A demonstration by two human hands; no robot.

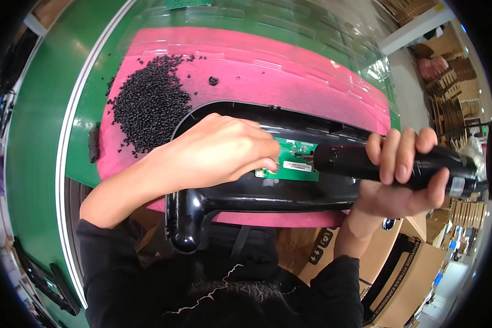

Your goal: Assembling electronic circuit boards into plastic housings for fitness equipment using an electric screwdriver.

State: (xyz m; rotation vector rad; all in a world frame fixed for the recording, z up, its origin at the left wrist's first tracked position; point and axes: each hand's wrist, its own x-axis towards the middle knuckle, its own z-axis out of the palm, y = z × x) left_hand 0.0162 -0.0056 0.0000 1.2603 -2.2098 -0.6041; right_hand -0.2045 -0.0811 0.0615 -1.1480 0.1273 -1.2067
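Observation:
A long black plastic housing (279, 203) lies across the pink mat, its inner side up. In it sits a green circuit board (303, 174) with a white label. My left hand (218, 147) rests over the housing, its fingers closed at the board's left end; whatever they pinch is mostly hidden. My right hand (402, 169) wraps round a black electric screwdriver (341, 158), held nearly level. The screwdriver's tip points left and meets the board, or hovers just over it, near the label; I cannot tell which.
A heap of small black screws (153, 101) covers the left of the pink mat (246, 71). Clear plastic trays (290, 27) lie along the far side. Cardboard boxes (410, 284) stand below right; another black housing (52, 281) lies at lower left.

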